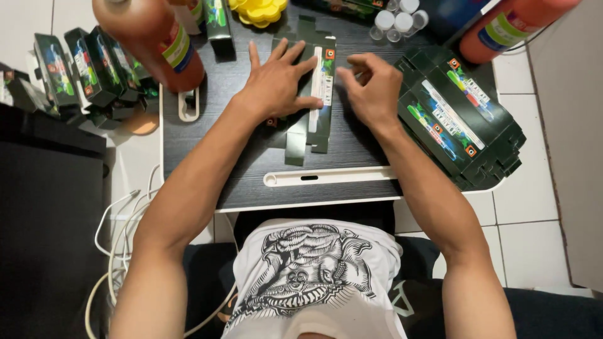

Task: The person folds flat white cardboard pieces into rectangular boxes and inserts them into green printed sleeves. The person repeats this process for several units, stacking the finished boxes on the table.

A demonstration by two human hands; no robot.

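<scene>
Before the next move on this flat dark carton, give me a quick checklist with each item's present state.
1. Left hand pressing the flat carton down: ok.
2. Right hand at the carton's right edge: ok; grip on it: cannot tell.
3. Carton lies wholly on the dark tray table: ok.
4. Stack of flat cartons beside the right hand: ok.
5. Orange bottle apart from the left hand: ok.

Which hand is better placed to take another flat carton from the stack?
The right hand: the stack of flat cartons lies just beside it, while the left hand presses flat on the unfolded carton.
</scene>
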